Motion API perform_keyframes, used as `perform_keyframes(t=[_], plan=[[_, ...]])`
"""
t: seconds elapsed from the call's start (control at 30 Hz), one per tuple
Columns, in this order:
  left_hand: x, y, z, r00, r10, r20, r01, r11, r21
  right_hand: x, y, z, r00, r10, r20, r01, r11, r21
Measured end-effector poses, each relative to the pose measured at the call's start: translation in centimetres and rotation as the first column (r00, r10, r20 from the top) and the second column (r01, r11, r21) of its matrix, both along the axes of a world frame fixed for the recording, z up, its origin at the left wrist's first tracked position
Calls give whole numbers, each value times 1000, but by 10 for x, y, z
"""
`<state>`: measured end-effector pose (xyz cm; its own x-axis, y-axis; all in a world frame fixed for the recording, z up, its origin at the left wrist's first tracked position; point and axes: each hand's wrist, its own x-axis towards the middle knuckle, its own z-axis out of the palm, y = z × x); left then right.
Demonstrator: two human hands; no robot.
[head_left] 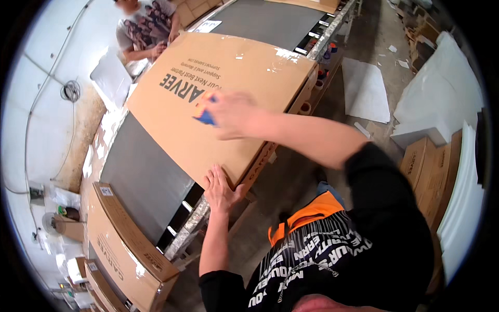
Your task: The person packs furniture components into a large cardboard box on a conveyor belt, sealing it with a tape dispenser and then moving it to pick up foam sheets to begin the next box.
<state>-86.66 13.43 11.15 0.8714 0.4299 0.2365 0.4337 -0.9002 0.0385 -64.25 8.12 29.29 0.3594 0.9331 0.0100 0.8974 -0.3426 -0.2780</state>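
A large flat brown cardboard box (234, 62) with dark printing lies on the belt in front of me. My right hand (236, 112), smeared by motion, is above the middle of its top face. It grips a small blue and orange hand tool (206, 115), too blurred for its exact kind. My left hand (221, 190) rests on the box's near corner, fingers spread over the top and thumb toward the side edge. Torn white scraps (286, 53) cling to the box's far right corner.
The dark conveyor belt (140, 156) has a metal side rail (189, 229). Another long carton (125, 244) lies at lower left. A co-worker (145, 26) stands across the belt. Tape rolls (305, 107) sit below the right side. Foam sheets (442, 83) and cartons (418, 161) stand at right.
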Motion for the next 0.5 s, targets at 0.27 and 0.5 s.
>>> perform_keyframes(t=[0.27, 0.5], plan=[[-17, 9, -2, 985, -60, 160, 54, 998, 44, -85, -74, -51, 975, 166, -148, -216, 867, -449], [-19, -1, 8, 989, -11, 148, 12, 1000, -11, -56, -115, -284, 908, 352, -225, -413, 843, -346]])
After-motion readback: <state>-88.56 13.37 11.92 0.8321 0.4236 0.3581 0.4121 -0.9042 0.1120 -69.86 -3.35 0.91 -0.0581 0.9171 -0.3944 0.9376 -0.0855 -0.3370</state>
